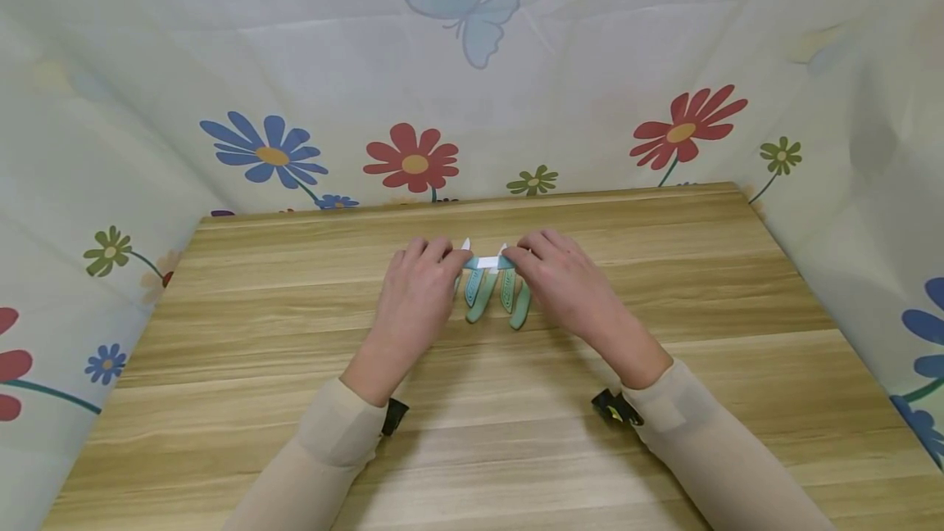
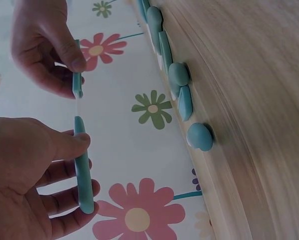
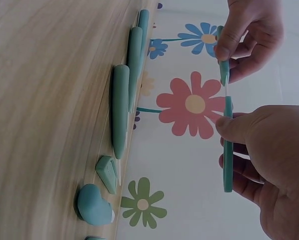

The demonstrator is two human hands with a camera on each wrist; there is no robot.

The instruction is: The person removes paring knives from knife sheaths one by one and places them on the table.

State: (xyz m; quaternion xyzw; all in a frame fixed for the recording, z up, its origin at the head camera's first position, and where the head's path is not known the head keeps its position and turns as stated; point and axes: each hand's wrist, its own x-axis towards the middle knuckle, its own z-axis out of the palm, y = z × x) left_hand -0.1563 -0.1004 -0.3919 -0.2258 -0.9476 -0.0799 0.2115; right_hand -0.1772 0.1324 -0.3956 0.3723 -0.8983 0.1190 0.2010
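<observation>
Both hands hold a small knife level above the table, a strip of its white blade (image 1: 488, 262) showing between two teal ends. My left hand (image 1: 415, 289) pinches the teal handle (image 2: 83, 170) between thumb and fingers. On the other end, my right hand (image 1: 564, 281) grips a teal sheath (image 3: 228, 165). Below, on the table, lie several green and teal pieces: curved handles (image 1: 483, 299) beside flat patterned sheaths (image 1: 507, 291), with white blade tips (image 1: 504, 249) pointing away. The hands partly hide this row.
The wood-grain table (image 1: 487, 433) stretches out on all sides of the pieces. Behind its far edge and along both sides hangs a white sheet (image 1: 310, 64) printed with flowers and a butterfly. A dark wrist camera (image 1: 616, 408) is on the right cuff.
</observation>
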